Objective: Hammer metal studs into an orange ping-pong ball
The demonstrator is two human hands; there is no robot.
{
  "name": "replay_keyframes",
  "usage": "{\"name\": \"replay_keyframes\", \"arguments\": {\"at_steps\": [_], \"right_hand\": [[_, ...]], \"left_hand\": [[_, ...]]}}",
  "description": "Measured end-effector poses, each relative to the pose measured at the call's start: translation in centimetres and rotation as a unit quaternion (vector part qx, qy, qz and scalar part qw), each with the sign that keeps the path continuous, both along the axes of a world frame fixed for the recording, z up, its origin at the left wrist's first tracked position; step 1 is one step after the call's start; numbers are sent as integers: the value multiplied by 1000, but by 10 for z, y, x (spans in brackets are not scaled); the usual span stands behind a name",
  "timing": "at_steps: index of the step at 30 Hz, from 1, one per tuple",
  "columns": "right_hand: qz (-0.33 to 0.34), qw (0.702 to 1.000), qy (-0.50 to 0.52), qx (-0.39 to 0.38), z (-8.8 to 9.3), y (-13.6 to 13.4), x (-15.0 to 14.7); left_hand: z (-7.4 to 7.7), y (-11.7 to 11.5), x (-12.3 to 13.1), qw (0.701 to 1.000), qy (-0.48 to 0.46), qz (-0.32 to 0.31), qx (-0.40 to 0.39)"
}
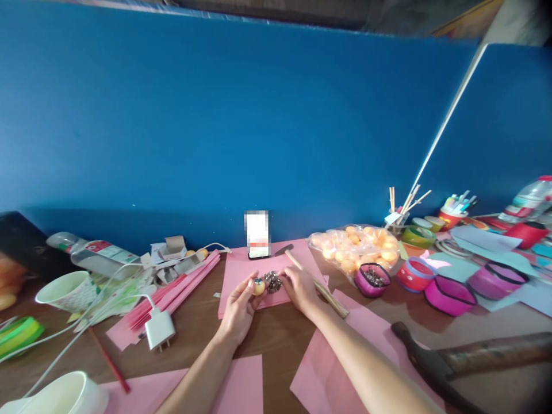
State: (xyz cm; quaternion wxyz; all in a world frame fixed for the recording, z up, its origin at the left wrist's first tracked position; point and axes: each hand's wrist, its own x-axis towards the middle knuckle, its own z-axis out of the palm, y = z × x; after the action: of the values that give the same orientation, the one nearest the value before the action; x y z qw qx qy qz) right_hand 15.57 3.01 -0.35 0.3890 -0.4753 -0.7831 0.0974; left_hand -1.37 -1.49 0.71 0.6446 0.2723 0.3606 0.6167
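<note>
My left hand [238, 307] is closed round a yellow-orange ball [259, 287], which looks like a ping-pong ball. Something small and dark sits on top of that ball. Right beside it is a round cluster of small shiny dark-silver pieces [273, 282]. The fingers of my right hand [299, 287] are drawn together at the cluster's right edge; what they pinch is too small to make out. Both hands are over pink paper [237, 261]. A phone [259, 236] stands upright behind them, its screen blurred out.
A clear bag of orange balls [353, 247] lies right of my hands, near a magenta cup of small metal bits [373, 280]. Wooden sticks [330, 293] lie by my right wrist. A hammer [457, 362] rests front right. At left are a white charger [159, 329] and paper cup [66, 290].
</note>
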Motion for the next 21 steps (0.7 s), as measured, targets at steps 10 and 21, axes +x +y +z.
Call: {"name": "replay_keyframes", "arguments": {"at_steps": [10,21], "right_hand": [[2,1000,-3,4,-1,1,-1],[5,1000,5,-4,-1,0,0]], "left_hand": [[-1,4,-2,997,-70,17,-4],[2,3,-2,999,-51,5,-18]]}}
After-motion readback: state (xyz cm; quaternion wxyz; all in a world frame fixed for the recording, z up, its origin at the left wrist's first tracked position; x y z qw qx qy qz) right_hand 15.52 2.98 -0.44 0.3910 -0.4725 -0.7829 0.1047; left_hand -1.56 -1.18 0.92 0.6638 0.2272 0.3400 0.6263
